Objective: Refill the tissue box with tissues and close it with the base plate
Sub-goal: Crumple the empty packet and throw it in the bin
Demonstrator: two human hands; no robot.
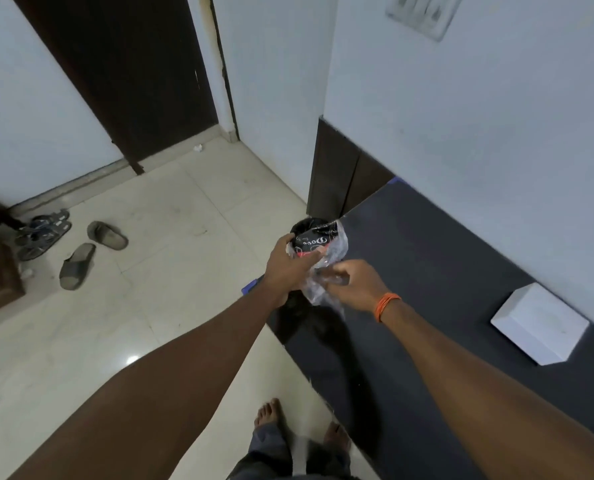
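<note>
Presently, the left hand (287, 263) was closed around a crinkled clear plastic wrapper (318, 263) with black-and-red print, while the right hand (352, 284) pinched its lower end. The white, smooth, bevel-edged tissue box (539, 323) lay well apart on the dark grey mattress (444, 271).

Both forearms bare, no sleeves in view, entering from lower left and lower right of frame. Left hand (288, 268) bare: no ring, watch or band visible. Right hand (354, 285) bare; orange thread band (385, 306), several thin strands, wrapped round wrist just right of frame centre. Feet (268, 410) bare at bottom centre. Trousers (268, 448) grey-blue, loose, crumpled at ankle; pale patch between legs, unclear what.
</note>
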